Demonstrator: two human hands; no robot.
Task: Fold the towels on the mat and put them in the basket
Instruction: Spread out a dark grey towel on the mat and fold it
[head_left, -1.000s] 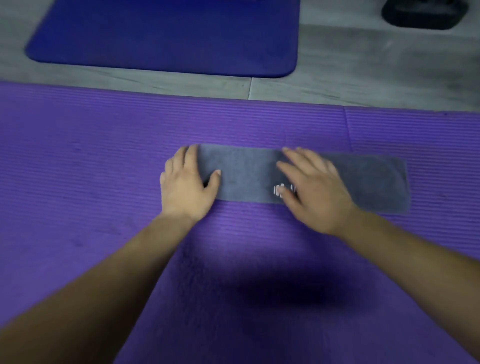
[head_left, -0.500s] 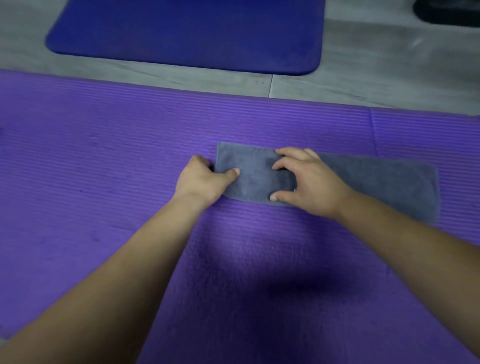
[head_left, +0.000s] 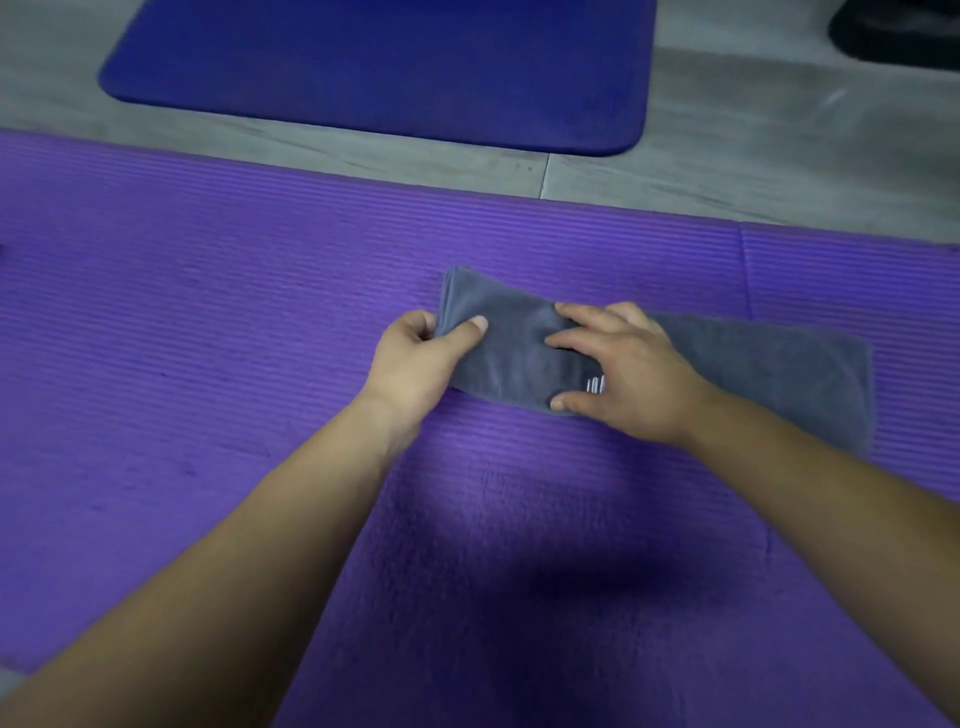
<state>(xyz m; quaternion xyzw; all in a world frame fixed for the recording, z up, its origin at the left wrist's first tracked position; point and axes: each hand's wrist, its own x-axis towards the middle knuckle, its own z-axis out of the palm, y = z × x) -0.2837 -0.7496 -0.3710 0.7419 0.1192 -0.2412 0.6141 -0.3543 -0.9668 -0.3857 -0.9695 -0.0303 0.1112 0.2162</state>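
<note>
Now, my left hand (head_left: 415, 358) pinching the grey towel (head_left: 769, 374) by its left end, my right hand (head_left: 623, 374) pressing spread fingers on its middle (it lies along the purple mat (head_left: 208, 312)), I should carry that end over squarely, edges matched.

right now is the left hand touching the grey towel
Touching: the head view shows the left hand pinching the grey towel, thumb on top.
</note>
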